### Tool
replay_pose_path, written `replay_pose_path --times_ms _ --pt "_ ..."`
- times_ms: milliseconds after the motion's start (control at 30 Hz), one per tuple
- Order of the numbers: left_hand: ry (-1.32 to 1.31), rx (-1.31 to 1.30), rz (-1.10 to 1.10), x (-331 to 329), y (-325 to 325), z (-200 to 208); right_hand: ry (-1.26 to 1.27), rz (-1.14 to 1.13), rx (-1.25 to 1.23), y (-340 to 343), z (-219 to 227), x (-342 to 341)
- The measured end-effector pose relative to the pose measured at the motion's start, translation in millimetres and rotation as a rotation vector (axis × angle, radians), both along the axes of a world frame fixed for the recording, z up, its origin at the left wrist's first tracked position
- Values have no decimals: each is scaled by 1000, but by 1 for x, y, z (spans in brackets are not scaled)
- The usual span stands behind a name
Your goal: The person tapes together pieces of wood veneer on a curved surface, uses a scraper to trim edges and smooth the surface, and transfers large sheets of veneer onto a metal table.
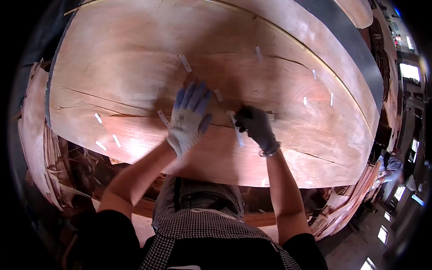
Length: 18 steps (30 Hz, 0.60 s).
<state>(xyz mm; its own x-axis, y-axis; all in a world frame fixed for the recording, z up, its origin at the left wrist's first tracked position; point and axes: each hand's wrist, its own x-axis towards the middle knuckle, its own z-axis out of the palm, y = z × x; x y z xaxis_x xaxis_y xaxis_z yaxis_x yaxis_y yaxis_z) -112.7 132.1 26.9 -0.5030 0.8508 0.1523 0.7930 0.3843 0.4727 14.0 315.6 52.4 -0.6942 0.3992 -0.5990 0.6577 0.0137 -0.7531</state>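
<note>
On a dark board (357,51) before the checked apron (198,225) lies a pinkish, cracked veneer sheet (324,130) with white tape strips (239,135). The left hand (189,117) extends its fingers over it; the right hand (258,126) curls, contents unclear. Beyond, bare veneer reaches a thin pale strip (288,35).

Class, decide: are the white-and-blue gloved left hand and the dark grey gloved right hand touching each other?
Apart. The head view shows pinkish-brown wood veneer plainly visible between the left hand and the right hand.

Veneer workshop; ragged sheet stacks (37,130) both sides; taped wood sheet (135,72); co-worker (393,164) at right.
</note>
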Motion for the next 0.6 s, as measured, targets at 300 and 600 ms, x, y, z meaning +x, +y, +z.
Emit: replay_pose_path --times_ms 300,600 --pt "-11 -138 -43 31 -3 -19 -273 464 828 19 3 18" --pt "57 -137 374 109 -220 -2 208 329 418 -89 -33 195"
